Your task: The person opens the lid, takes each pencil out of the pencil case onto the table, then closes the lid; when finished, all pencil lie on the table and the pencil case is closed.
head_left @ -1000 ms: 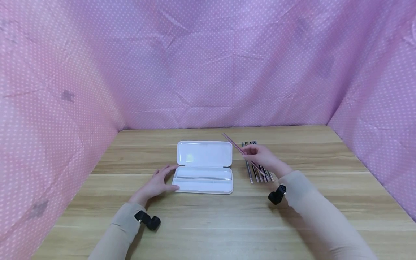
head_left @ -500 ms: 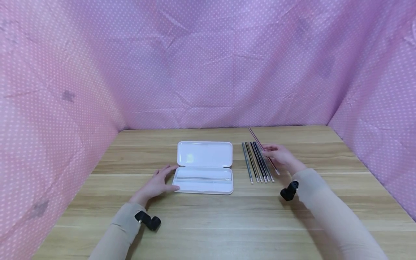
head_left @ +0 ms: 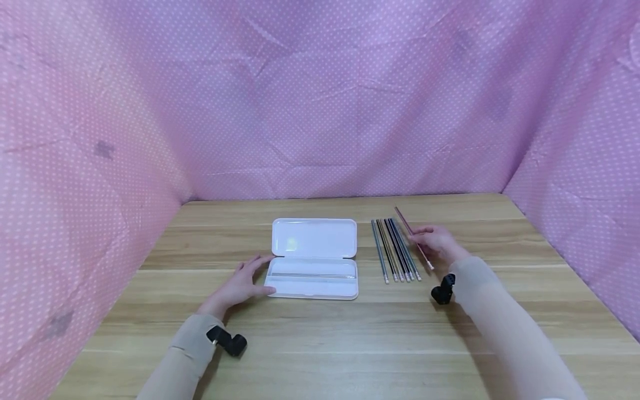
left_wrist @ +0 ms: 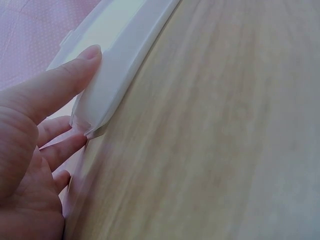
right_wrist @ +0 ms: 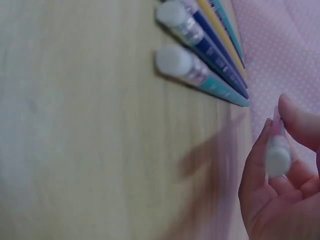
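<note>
A white pencil case (head_left: 314,289) lies on the table with its lid (head_left: 315,237) folded back. My left hand (head_left: 242,284) rests against its left end, fingers fairly straight; in the left wrist view the thumb (left_wrist: 75,75) lies over the case's edge. To the right of the case, several pencils (head_left: 395,250) lie side by side, their white erasers towards me. Just right of that row, my right hand (head_left: 434,241) pinches a pink pencil (head_left: 404,221) between thumb and fingers. The right wrist view shows its white eraser (right_wrist: 278,160) pointing at the camera, above the table.
A thin bar or divider (head_left: 314,275) runs lengthwise inside the case. The wooden table (head_left: 320,355) ends at the back against a pink dotted cloth (head_left: 320,111), which also hangs at both sides.
My right hand has carried the pink pencil to the right, from over the row to beside its right side, turning it to lie nearer the row's direction. The left hand stays put.
</note>
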Motion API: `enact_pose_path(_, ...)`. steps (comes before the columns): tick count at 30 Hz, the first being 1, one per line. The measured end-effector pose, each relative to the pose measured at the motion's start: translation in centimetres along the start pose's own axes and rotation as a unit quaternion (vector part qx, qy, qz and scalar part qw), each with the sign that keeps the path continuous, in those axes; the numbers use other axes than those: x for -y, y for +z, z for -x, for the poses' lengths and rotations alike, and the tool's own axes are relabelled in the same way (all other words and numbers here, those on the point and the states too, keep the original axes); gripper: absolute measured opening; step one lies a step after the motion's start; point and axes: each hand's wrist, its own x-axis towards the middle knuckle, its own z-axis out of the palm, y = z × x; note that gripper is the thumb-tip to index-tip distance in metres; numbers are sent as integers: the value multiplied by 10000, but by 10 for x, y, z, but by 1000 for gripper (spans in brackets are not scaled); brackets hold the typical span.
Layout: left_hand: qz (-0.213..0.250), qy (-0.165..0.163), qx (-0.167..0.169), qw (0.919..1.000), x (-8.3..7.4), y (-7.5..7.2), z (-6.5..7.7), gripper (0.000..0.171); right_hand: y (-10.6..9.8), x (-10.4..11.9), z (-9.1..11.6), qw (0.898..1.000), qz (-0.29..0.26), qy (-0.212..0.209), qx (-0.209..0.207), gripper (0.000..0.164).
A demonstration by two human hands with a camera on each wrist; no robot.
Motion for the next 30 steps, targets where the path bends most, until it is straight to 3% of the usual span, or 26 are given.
enact_pose_path(6,194,-222,81,9995,0,-1,1,81,1,-3,-4,9975,622,-180,-273,44)
enact_pose_path(13,234,-204,80,9995,0,-1,0,81,4,-5,-8,9828,1682,-248,-717,37)
enact_pose_path(23,274,-209,105,9994,1,0,-1,81,8,-6,-14,9801,1823,-218,-754,28)
enact_pose_path(30,184,-115,75,9997,0,0,-2,82,8,-3,-11,9830,1724,-105,-618,29)
